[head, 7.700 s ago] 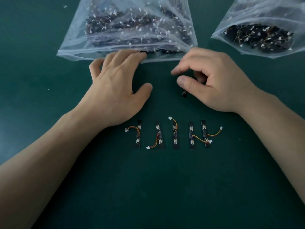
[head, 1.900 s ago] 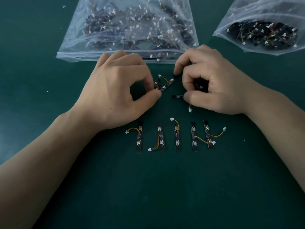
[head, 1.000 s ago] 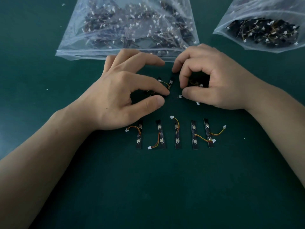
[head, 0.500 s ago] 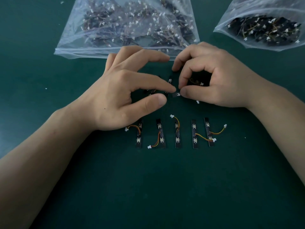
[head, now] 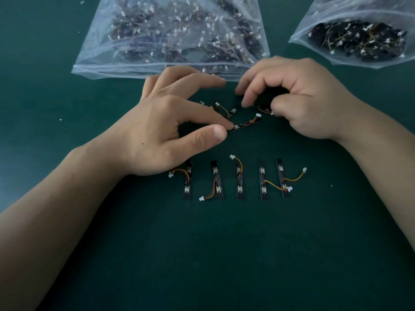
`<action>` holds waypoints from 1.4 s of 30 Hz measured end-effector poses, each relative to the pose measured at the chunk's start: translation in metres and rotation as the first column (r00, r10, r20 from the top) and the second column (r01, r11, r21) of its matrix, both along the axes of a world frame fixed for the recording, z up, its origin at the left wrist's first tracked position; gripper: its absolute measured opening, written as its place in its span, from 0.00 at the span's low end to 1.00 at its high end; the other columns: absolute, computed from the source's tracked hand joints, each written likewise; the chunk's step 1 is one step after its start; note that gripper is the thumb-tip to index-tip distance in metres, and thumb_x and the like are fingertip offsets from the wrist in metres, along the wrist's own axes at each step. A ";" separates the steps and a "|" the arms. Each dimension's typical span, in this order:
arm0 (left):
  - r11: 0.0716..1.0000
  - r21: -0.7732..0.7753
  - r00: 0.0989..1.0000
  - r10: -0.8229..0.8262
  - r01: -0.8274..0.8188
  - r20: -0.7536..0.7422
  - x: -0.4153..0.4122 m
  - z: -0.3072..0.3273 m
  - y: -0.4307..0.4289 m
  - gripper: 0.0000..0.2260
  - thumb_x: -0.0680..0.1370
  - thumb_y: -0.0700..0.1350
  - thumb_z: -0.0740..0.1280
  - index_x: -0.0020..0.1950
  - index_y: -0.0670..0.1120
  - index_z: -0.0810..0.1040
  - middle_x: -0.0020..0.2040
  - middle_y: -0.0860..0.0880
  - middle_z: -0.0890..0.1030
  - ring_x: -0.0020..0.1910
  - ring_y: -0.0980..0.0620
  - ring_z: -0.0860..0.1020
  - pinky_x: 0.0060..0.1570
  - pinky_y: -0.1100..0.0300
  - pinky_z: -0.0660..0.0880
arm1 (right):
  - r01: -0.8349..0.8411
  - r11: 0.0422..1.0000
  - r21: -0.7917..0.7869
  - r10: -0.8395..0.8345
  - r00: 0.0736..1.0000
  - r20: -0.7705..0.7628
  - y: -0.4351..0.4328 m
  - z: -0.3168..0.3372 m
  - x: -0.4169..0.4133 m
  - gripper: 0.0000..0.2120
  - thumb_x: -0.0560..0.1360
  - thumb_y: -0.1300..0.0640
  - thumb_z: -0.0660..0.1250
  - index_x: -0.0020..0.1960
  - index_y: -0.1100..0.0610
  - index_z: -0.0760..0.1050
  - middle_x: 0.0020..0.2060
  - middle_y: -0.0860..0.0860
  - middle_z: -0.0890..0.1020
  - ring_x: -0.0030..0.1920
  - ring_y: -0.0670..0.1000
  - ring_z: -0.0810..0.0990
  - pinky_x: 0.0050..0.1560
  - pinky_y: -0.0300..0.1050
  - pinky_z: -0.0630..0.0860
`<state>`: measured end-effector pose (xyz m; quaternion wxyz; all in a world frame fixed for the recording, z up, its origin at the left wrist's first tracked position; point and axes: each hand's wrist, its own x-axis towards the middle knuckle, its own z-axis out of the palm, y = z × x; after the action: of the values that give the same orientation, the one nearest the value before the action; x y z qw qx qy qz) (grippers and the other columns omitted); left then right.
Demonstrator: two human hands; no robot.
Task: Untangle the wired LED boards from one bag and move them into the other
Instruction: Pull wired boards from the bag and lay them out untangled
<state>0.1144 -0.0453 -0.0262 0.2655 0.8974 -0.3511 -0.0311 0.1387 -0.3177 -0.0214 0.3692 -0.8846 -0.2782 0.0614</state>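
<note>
step: untangling clump (head: 226, 110) between hands | left hand (head: 170, 131) index+thumb pinching end of one board (head: 244, 125) | right hand (head: 298, 99) curled on another, grip unclear | advice: slide board along its wire, no yanking | five freed boards (head: 238, 179) below hands

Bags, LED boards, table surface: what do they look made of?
Large bag: thin clear plastic film, glossy and creased, contents showing through, a zip-type strip along its near edge.
LED boards: rigid flat strips, matte black, likely circuit board, with pale square LEDs, orange and yellow insulated wires and white, probably plastic, connectors.
Table surface: dark green, matte, no glare; possibly a mat, cannot confirm.
</note>
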 end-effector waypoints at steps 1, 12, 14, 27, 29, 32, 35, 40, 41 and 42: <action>1.000 -0.002 1.000 0.006 -0.006 0.003 0.000 0.000 0.000 0.19 0.83 0.65 0.56 0.62 0.63 0.84 0.77 0.55 0.70 0.78 0.50 0.60 0.74 0.46 0.55 | 0.005 1.000 -0.009 -0.005 1.000 0.006 -0.001 0.000 0.000 0.24 0.66 0.71 0.59 0.48 0.47 0.83 0.58 0.41 0.83 0.62 0.39 0.78 0.59 0.30 0.68; 1.000 -0.015 1.000 -0.001 0.001 0.028 0.001 -0.001 0.001 0.21 0.82 0.64 0.57 0.63 0.58 0.85 0.74 0.55 0.73 0.76 0.50 0.63 0.72 0.47 0.56 | 0.087 0.994 -0.059 -0.080 0.990 0.116 -0.007 -0.002 -0.001 0.23 0.75 0.73 0.65 0.48 0.44 0.85 0.58 0.39 0.83 0.59 0.42 0.80 0.59 0.36 0.73; 1.000 -0.017 0.999 0.014 -0.013 0.039 0.001 -0.003 0.001 0.20 0.82 0.63 0.58 0.63 0.58 0.85 0.74 0.56 0.74 0.76 0.51 0.64 0.71 0.49 0.56 | 0.067 0.991 -0.113 -0.046 0.982 0.182 -0.007 -0.004 -0.002 0.19 0.75 0.71 0.67 0.48 0.48 0.86 0.58 0.42 0.83 0.59 0.46 0.78 0.62 0.43 0.73; 0.999 -0.047 0.997 0.024 -0.020 0.080 0.002 -0.005 -0.002 0.16 0.82 0.60 0.62 0.60 0.56 0.86 0.59 0.58 0.78 0.62 0.51 0.71 0.65 0.46 0.64 | 0.140 0.981 -0.133 -0.097 0.953 0.289 -0.033 -0.007 -0.025 0.11 0.75 0.66 0.72 0.47 0.51 0.87 0.50 0.45 0.84 0.48 0.49 0.81 0.52 0.47 0.76; 0.999 -0.045 0.997 0.018 -0.015 0.077 0.001 -0.004 -0.004 0.16 0.82 0.60 0.63 0.60 0.55 0.86 0.58 0.58 0.78 0.60 0.51 0.71 0.64 0.48 0.64 | 0.119 0.984 -0.135 -0.081 0.963 0.256 -0.029 -0.004 -0.022 0.09 0.74 0.63 0.73 0.46 0.50 0.87 0.49 0.44 0.83 0.46 0.47 0.81 0.48 0.47 0.75; 0.999 -0.049 0.995 0.021 -0.016 0.095 0.002 -0.003 -0.005 0.15 0.82 0.59 0.63 0.59 0.55 0.86 0.56 0.58 0.79 0.58 0.53 0.72 0.60 0.52 0.62 | 0.106 0.989 -0.105 -0.085 0.979 0.186 -0.021 -0.005 -0.018 0.09 0.74 0.63 0.75 0.45 0.49 0.86 0.47 0.44 0.82 0.43 0.49 0.80 0.45 0.44 0.74; 0.998 -0.057 0.995 0.029 -0.023 0.096 0.006 0.000 -0.007 0.14 0.82 0.58 0.63 0.56 0.55 0.87 0.54 0.59 0.80 0.55 0.54 0.73 0.59 0.54 0.61 | 0.104 0.990 -0.091 -0.088 0.983 0.161 -0.015 -0.009 -0.019 0.09 0.74 0.61 0.74 0.45 0.47 0.85 0.47 0.43 0.81 0.43 0.48 0.80 0.45 0.46 0.75; 0.997 -0.082 0.996 0.003 0.004 0.086 0.011 0.003 -0.023 0.12 0.82 0.54 0.66 0.47 0.54 0.88 0.48 0.58 0.82 0.51 0.53 0.77 0.60 0.43 0.65 | 0.085 0.994 -0.067 -0.072 0.980 0.185 -0.015 -0.011 -0.019 0.09 0.73 0.58 0.72 0.48 0.46 0.87 0.46 0.45 0.80 0.45 0.47 0.80 0.45 0.43 0.73; 0.996 -0.092 0.998 -0.001 0.007 0.066 0.012 0.002 -0.024 0.11 0.82 0.54 0.66 0.48 0.54 0.88 0.48 0.58 0.82 0.51 0.54 0.77 0.59 0.42 0.66 | 0.083 0.994 -0.066 -0.069 0.979 0.191 -0.015 -0.012 -0.019 0.09 0.74 0.58 0.72 0.49 0.47 0.87 0.46 0.45 0.80 0.45 0.47 0.80 0.46 0.42 0.73; 0.995 -0.102 0.999 -0.004 0.008 0.042 0.012 0.001 -0.024 0.11 0.82 0.54 0.67 0.48 0.54 0.88 0.48 0.58 0.82 0.50 0.55 0.76 0.59 0.43 0.67 | 0.084 0.994 -0.066 -0.070 0.978 0.195 -0.015 -0.014 -0.019 0.09 0.74 0.57 0.72 0.50 0.47 0.87 0.46 0.45 0.80 0.45 0.47 0.80 0.45 0.40 0.72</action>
<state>0.1266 -0.0697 -0.0251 0.3037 0.8820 -0.3603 0.0050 0.1194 -0.3325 -0.0351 0.3098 -0.9095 -0.2758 -0.0286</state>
